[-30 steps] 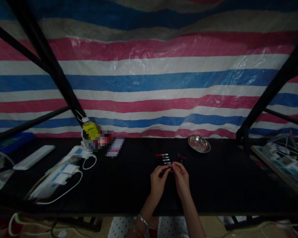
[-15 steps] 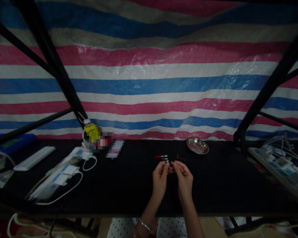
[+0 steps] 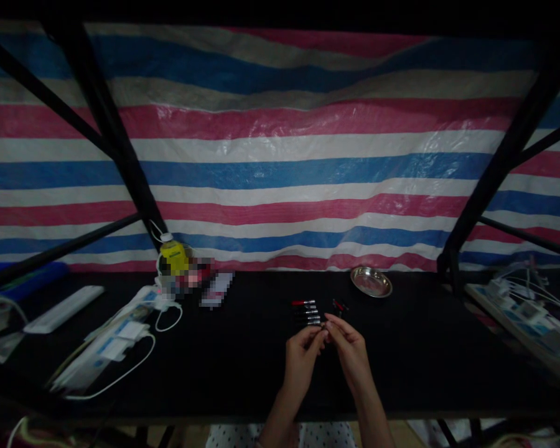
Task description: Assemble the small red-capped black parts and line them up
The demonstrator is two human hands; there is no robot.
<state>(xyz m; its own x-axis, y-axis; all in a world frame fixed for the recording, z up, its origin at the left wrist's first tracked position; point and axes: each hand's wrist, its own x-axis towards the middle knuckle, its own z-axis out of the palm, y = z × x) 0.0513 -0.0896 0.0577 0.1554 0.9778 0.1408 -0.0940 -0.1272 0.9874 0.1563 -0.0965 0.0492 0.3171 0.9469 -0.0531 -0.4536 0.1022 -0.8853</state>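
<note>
Fingertips together, my left hand (image 3: pixel 302 361) and my right hand (image 3: pixel 352 348) meet over the front part of the black table. Both are closed in a pinch, and what they hold is too small and dark to make out. Just beyond my left hand lies a row of several slim tubes with silvery ends: a red one (image 3: pixel 303 303) at the back and black ones (image 3: pixel 310 312) in front of it. Some small red and black pieces (image 3: pixel 340 305) lie beyond my right hand.
A round metal dish (image 3: pixel 371 282) stands at the back right. Left are a yellow bottle (image 3: pixel 174 255), a blurred-out flat item (image 3: pixel 218 289), and power strips (image 3: pixel 107 342) with white cables. More strips and cables (image 3: pixel 532 311) lie far right. Black frame bars flank the table.
The view has tilted up a little. My hands have come nearer the table's front edge, still together, and the black tubes beyond my left hand now show more fully.
</note>
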